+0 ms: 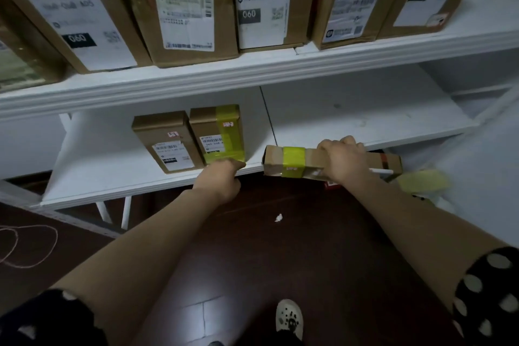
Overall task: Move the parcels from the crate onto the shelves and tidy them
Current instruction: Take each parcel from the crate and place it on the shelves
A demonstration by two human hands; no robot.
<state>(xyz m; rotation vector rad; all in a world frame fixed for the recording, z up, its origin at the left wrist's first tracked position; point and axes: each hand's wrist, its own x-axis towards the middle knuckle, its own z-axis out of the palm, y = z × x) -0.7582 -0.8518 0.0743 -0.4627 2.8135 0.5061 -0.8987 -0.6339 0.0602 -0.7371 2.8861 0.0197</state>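
Note:
My right hand (344, 159) grips a long flat cardboard parcel (289, 161) with a yellow tape band, held level at the front edge of the lower white shelf (365, 118). My left hand (222, 177) touches the near bottom corner of a yellow-taped parcel (222, 132) standing on that shelf; its fingers are curled against the corner. A plain brown parcel (165, 139) with a white label stands right beside it on the left.
The upper shelf (252, 70) carries a row of several large labelled boxes (182, 3). A yellow package (421, 181) and other items lie low at the right behind the held parcel. Dark wooden floor (266, 261), a scrap of paper (278, 217) and my shoe (289, 317) are below.

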